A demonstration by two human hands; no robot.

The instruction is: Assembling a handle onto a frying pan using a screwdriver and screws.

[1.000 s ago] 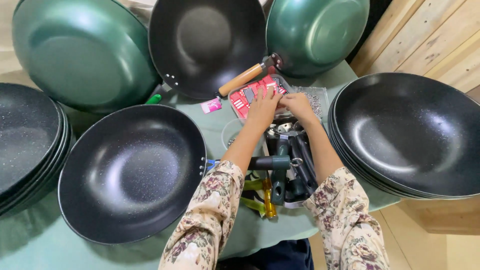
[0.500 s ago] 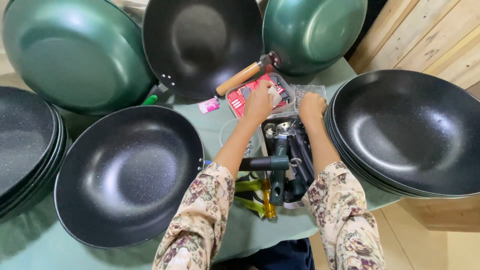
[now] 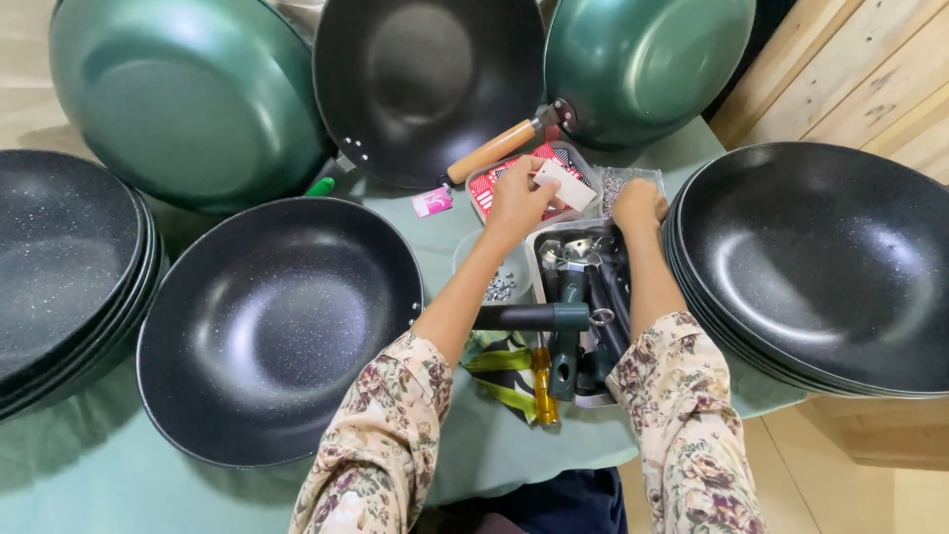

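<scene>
Fingers of the left hand are pinching a small white card with a reddish edge, holding it just above a red-and-white patterned packet lying on the pale green tablecloth. Right hand is reaching down into a shallow metal tray of dark pan handles, fingers curled under and hidden; cannot tell whether they are gripping anything. A clear bag of small silver screws is sitting just beyond that hand. One dark green handle is lying crosswise over the tray's left edge, near a small clear cup of metal hardware. An amber-handled screwdriver is lying near the table's front edge, between the sleeves. Ringing all this: a black speckled wok on the left, stacked black woks on the right, another stack far left, and green-backed woks leaning behind, one with a wooden handle.
</scene>
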